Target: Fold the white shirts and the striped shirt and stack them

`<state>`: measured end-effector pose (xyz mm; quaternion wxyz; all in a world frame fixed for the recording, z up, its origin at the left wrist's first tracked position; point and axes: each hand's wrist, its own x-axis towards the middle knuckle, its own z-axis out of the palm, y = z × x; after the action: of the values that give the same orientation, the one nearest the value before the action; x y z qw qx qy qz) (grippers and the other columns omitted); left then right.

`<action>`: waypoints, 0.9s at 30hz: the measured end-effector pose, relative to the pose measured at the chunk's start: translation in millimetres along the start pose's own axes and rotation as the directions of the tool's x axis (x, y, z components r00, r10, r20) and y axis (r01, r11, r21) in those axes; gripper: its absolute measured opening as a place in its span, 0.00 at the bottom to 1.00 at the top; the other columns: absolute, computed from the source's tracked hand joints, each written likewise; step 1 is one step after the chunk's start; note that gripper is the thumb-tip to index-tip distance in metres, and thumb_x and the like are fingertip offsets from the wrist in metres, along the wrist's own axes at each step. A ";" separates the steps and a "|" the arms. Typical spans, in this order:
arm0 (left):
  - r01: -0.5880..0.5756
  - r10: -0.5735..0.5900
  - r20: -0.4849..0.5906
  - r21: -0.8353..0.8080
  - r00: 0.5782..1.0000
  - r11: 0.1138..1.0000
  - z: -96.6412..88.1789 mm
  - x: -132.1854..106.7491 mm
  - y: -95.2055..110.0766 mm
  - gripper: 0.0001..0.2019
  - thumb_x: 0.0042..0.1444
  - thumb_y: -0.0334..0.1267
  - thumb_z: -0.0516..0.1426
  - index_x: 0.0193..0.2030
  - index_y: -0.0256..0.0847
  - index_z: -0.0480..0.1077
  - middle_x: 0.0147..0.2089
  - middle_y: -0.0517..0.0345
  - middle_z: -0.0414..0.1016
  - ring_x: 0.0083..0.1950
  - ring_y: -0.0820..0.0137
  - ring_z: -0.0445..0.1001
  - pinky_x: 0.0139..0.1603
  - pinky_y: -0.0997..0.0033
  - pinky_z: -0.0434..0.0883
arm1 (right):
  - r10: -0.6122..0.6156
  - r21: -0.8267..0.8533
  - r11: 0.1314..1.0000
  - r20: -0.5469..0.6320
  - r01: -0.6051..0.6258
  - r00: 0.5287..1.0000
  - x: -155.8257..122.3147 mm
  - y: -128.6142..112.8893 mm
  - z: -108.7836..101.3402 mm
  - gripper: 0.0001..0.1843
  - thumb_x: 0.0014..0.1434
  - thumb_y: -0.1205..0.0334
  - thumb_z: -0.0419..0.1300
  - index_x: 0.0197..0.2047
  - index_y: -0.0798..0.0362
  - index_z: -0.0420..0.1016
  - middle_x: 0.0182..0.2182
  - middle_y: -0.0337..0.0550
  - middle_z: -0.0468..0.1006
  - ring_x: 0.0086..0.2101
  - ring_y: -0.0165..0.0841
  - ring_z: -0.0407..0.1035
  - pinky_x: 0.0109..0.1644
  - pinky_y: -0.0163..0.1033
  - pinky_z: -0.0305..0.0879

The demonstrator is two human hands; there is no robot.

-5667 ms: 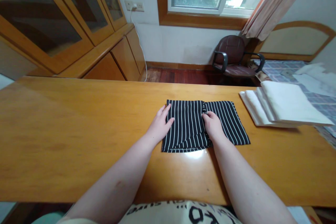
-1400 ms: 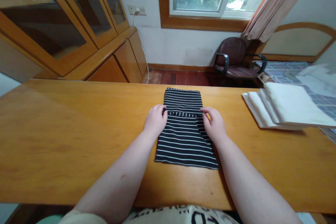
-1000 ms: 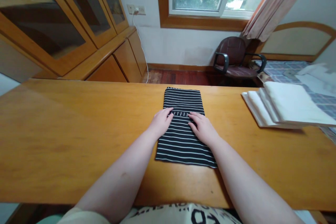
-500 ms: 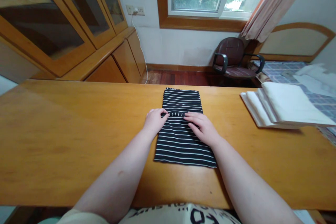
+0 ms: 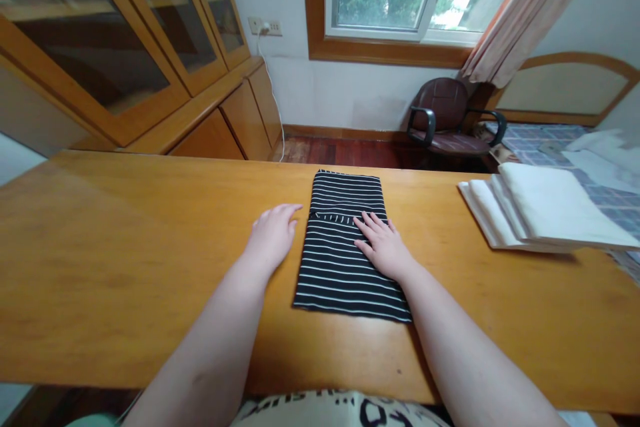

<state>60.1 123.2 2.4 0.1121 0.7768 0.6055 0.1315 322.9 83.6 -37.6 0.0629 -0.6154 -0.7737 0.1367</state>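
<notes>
A black cloth with thin white stripes, folded into a long rectangle, lies flat on the wooden table. Across its middle runs a narrow band whose stripes go the other way. My right hand rests on the cloth's right side with fingers spread, fingertips at the right end of that band. Left of the cloth, and apart from it, is my left hand, empty, its thumb and fingers apart. Whether the left hand touches the table I cannot tell.
A stack of folded white cloths sits at the table's right, partly over the far edge. Beyond the table stand an office chair, a bed with a checked cover and a glass-doored cabinet.
My left hand has let go of the band's left end and moved left, off the cloth. The fingers of my right hand have spread out. The cloth has stayed in place.
</notes>
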 end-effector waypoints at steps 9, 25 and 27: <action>-0.393 0.352 0.202 0.220 0.914 0.893 10.1 -10.6 -10.5 0.32 0.55 0.32 0.52 0.68 0.41 0.52 0.71 0.49 0.47 0.71 0.56 0.46 0.68 0.48 0.44 | 0.007 0.019 1.000 -0.007 -0.007 1.000 0.1 -1.4 -0.8 0.31 0.64 0.42 0.43 0.67 0.41 0.52 0.68 0.39 0.48 0.66 0.40 0.40 0.66 0.58 0.36; -0.656 0.742 0.153 -0.374 0.653 0.655 24.0 -0.5 -6.0 0.22 0.60 0.44 0.52 0.61 0.50 0.64 0.60 0.58 0.69 0.62 0.67 0.65 0.66 0.58 0.54 | 0.001 0.213 0.977 -0.039 0.007 0.999 -1.2 2.8 -5.0 0.29 0.66 0.44 0.38 0.66 0.44 0.57 0.65 0.39 0.55 0.65 0.39 0.46 0.66 0.59 0.38; -0.566 0.686 0.125 -0.469 0.717 0.678 23.8 0.9 -9.7 0.20 0.59 0.45 0.52 0.58 0.50 0.67 0.59 0.59 0.71 0.60 0.67 0.67 0.66 0.58 0.55 | -0.017 0.315 0.948 -0.107 0.050 0.994 -3.5 5.4 -7.0 0.32 0.66 0.44 0.32 0.64 0.45 0.60 0.63 0.40 0.61 0.65 0.39 0.47 0.66 0.59 0.35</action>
<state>59.6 126.1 -23.2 0.3026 0.9084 0.2354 0.1667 330.7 82.3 -32.3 0.2030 -0.5904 -0.7476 0.2263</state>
